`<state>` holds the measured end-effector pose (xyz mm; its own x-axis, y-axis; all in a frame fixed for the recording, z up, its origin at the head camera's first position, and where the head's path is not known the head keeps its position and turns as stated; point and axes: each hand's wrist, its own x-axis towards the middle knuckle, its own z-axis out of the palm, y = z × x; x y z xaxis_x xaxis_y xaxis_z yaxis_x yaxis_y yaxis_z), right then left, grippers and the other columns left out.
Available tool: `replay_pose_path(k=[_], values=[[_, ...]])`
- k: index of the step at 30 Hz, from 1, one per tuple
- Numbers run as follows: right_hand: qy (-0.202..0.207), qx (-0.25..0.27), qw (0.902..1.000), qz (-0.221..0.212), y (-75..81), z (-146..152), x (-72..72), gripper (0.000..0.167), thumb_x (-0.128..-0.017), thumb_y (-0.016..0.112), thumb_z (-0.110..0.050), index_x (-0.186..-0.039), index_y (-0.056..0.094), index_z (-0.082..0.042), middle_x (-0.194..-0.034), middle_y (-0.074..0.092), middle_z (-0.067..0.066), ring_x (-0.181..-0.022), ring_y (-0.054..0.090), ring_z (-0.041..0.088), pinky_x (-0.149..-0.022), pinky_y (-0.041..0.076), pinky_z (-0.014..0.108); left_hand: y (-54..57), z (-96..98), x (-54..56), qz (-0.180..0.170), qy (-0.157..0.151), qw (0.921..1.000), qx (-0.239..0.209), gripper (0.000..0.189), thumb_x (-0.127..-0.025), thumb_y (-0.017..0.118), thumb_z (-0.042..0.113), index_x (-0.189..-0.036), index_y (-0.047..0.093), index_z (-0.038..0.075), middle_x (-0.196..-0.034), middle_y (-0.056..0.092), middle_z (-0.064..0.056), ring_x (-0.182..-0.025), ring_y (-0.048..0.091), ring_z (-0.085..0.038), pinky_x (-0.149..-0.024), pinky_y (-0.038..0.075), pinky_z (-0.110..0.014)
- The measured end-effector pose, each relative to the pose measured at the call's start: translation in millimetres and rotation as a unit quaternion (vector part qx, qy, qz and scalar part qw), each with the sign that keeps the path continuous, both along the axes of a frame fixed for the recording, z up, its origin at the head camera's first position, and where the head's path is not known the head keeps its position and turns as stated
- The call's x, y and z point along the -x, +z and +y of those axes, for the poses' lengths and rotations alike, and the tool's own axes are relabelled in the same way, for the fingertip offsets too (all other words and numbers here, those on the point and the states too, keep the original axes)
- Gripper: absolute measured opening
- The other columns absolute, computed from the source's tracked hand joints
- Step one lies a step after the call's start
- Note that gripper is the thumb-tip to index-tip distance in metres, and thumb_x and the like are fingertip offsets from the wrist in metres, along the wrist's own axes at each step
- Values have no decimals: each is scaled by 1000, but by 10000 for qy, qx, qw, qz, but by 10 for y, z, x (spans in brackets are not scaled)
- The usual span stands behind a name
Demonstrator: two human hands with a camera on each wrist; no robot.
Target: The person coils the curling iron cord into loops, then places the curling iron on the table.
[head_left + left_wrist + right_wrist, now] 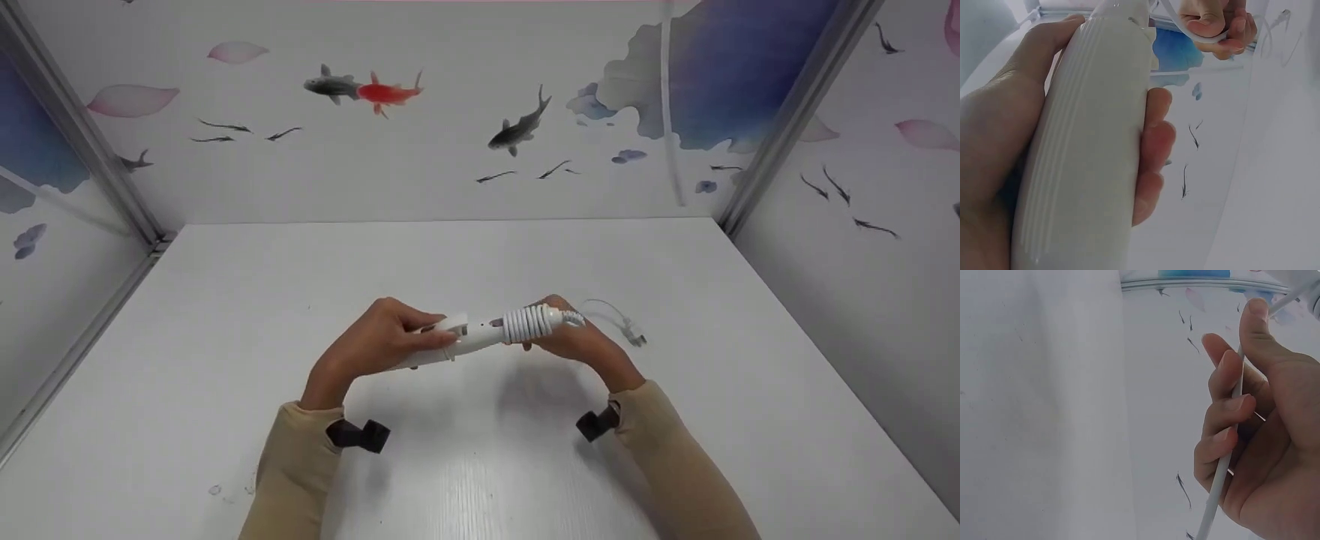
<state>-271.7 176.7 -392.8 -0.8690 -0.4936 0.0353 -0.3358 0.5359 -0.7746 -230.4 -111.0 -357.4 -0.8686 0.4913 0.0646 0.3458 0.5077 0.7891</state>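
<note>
My left hand (386, 337) grips a long white handheld electric appliance (480, 339), thumb along its top in the head view. In the left wrist view its ribbed white body (1089, 140) fills the palm, with fingertips showing on the far side. White cord (527, 324) is wound in several close turns around the appliance's right end. Behind that end, partly hidden by it, is my right hand (577, 341). Its fingers curl round the cord (1216, 486) in the right wrist view, the thumb pointing up. The cord's loose end, with a plug (636, 336), hangs beyond the right wrist.
A white table (465, 472) lies under both hands. Panels printed with fish and petals (450, 165) rise at the back and sides, joined by metal corner posts (799, 112). A black wrist strap mount (367, 435) sticks out at each sleeve.
</note>
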Motion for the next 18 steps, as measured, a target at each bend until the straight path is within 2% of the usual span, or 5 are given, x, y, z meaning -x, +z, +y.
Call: replay_pose_path(k=[3,7,10,14,18], values=[[252,132,9983,514,11,34,-1,16,-91,61,5,-92,77,2,-79,72,19,-62,46,10,-59,40,23,-7,-4,11,23,-32,10000,63,43,-92,72,39,-125,70,11,-119,73,-12,-85,64,-17,-77,54,-30],[423,115,9961,767,20,64,6,16,-90,65,6,-100,77,3,-91,76,19,-74,62,13,-69,50,23,-24,-4,16,-34,-61,9998,181,44,-91,73,39,-124,70,10,-122,72,-11,-82,64,-16,-74,54,-30],[95,91,9986,516,43,65,13,16,-90,72,-5,-103,78,0,-102,77,16,-86,69,18,-76,55,26,-25,15,-1,-119,-41,9992,376,46,-89,75,41,-124,71,11,-122,73,-8,-81,64,-14,-73,53,-29],[-481,54,9983,310,87,69,5,14,-87,78,-19,-95,81,-9,-93,76,7,-80,60,16,-71,50,27,-13,84,-42,-163,102,9969,765,45,-85,78,44,-120,74,16,-113,76,-2,-78,61,-13,-69,51,-28],[-618,-28,9962,611,149,77,-40,9,-84,81,-22,-90,82,-16,-84,73,0,-75,54,16,-67,46,27,-6,170,-80,64,339,9913,1270,44,-84,79,46,-117,76,19,-106,77,0,-72,56,-12,-64,46,-27]])
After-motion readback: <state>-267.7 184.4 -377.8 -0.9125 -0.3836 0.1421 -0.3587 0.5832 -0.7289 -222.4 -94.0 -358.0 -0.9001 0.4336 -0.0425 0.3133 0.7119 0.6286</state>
